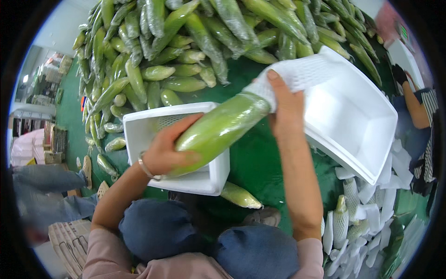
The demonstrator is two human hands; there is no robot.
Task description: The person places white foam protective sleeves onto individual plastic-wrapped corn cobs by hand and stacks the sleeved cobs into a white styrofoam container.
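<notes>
My left hand (170, 150), a bracelet at its wrist, holds the lower end of a long green vegetable (223, 127) wrapped in clear plastic film. It looks like a husked ear of corn. My right hand (286, 99) grips a white foam net sleeve (313, 71), which covers the vegetable's upper end and trails off to the right. The vegetable is tilted above a white foam box (219, 174) standing before my knees. Netted material shows inside that box, partly hidden by my left hand. A second white foam box (352, 118) lies tipped at the right, its inside facing me.
A large heap of film-wrapped green vegetables (167, 48) covers the green floor (258, 153) ahead. One wrapped vegetable (242, 196) lies by my shoe. White foam pieces (348, 258) and netted vegetables (340, 223) are piled at right. People sit at both sides.
</notes>
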